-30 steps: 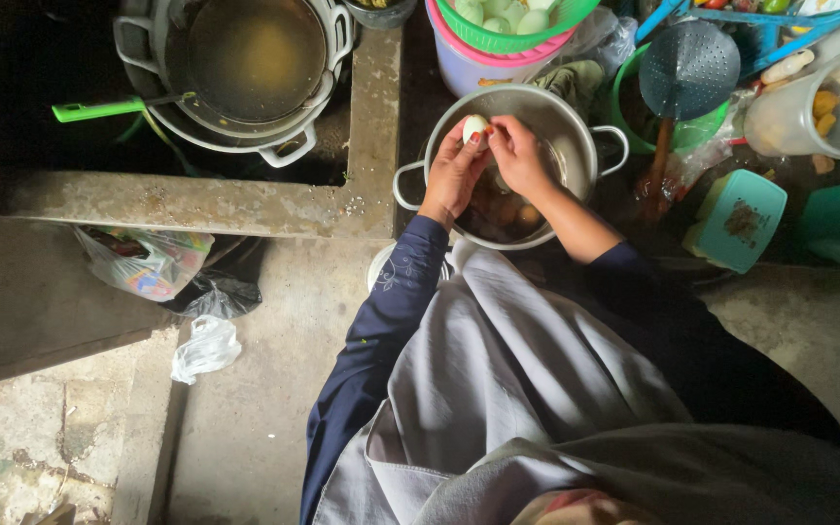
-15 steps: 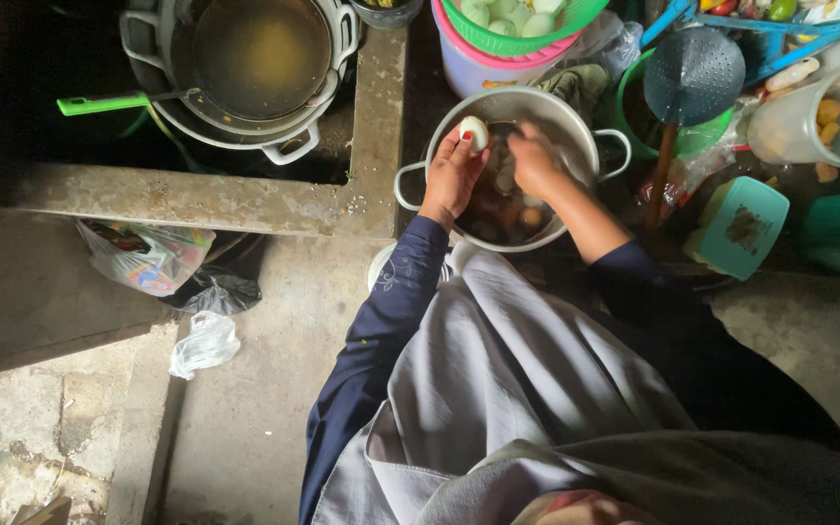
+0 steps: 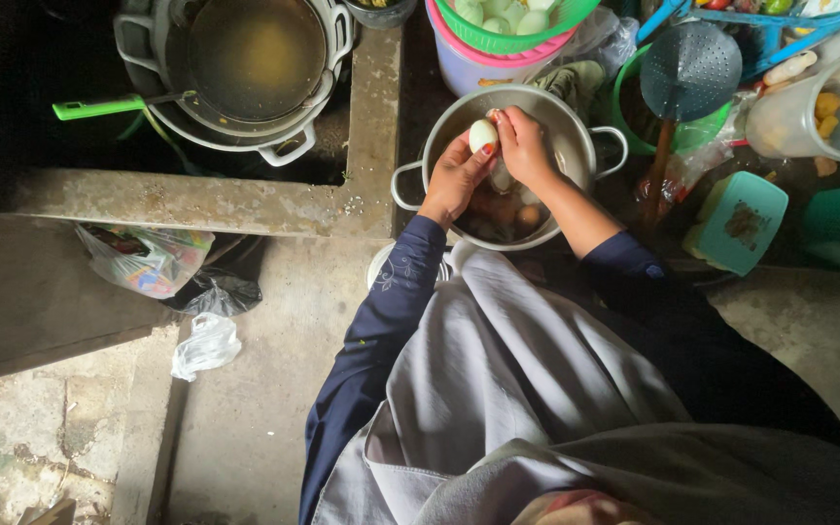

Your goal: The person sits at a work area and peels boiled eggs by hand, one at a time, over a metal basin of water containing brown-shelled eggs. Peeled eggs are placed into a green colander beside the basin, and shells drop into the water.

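Far left: we see a plastic bag (image 3: 145, 261) with coloured wrappers on the floor, a black bag (image 3: 221, 284) just beside it, and a crumpled clear bag (image 3: 204, 345) below those. Above, past the concrete ledge (image 3: 196, 199), stacked pots (image 3: 245, 68) hold murky liquid; a green handle (image 3: 99, 106) sticks out left from their rim.

Centre: steel pot (image 3: 576, 136) with two side handles, directly ahead of us. Brown unpeeled eggs (image 3: 498, 209) lie in its bottom. Our left hand (image 3: 454, 178) is closed on the egg (image 3: 482, 135), thumb and fingertips gripping its lower end. Egg is white, peeled as far as we can tell, held over the pot's far-left part, above the rim. Long axis runs roughly upright in the frame, tilted slightly; top end points away from us toward the tubs. Our right hand (image 3: 525, 146) is curled against the egg's right side, fingertips touching it near the top; can't tell if it pinches shell or just rests there.

Behind the pot: green basket (image 3: 512, 24) of pale eggs, nested on pink and purple tubs (image 3: 483, 63).

Right: perforated skimmer (image 3: 690, 70) lying across a green bucket (image 3: 634, 107), wooden handle pointing down toward us. Teal lid (image 3: 736, 222) near the pot's right handle. Clear jug (image 3: 814, 107) with yellow pieces at far right.
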